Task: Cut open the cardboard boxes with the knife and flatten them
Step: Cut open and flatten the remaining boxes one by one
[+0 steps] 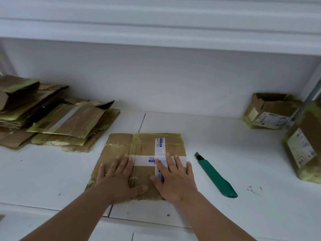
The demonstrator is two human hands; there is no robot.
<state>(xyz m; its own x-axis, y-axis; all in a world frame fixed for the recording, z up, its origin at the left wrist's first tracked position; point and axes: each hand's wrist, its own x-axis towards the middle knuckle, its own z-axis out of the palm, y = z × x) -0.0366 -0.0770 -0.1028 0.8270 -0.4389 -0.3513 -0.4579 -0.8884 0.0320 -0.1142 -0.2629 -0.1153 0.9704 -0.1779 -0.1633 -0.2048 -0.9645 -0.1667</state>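
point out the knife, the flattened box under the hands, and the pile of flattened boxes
knife (216, 175): head view, middle of the green handle.
flattened box (171, 145): head view, bare brown cardboard right of the white tape.
pile of flattened boxes (73, 119): head view, top sheet of the pile at left.

**Both hands lying flat, palms down**

Both forearms are reaching forward from the bottom edge, converging toward the middle; the left hand (116, 178) is lying palm down, fingers straight and spread, thumb pointing inward; the right hand (175, 178) is lying likewise just beside it, thumbs nearly meeting.
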